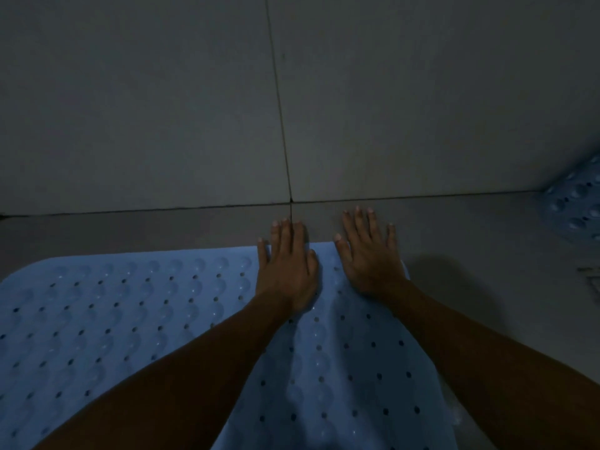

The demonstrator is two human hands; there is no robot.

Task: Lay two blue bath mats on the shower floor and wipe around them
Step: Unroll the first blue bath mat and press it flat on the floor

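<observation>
Pressing flat on blue bath mat (pixel 130 319), both palms down, fingers straight, grasping nothing: left hand (pixel 287 267), right hand (pixel 370 254), fingertips past its far edge onto grey floor tile (pixel 454 228). Second blue mat (pixel 578 206) at right corner, well apart.

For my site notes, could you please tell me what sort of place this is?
Most likely a tiled shower or bathroom corner: a perforated blue bath mat lies on the grey tile floor against a tiled wall, and a second blue mat shows at right.
</observation>
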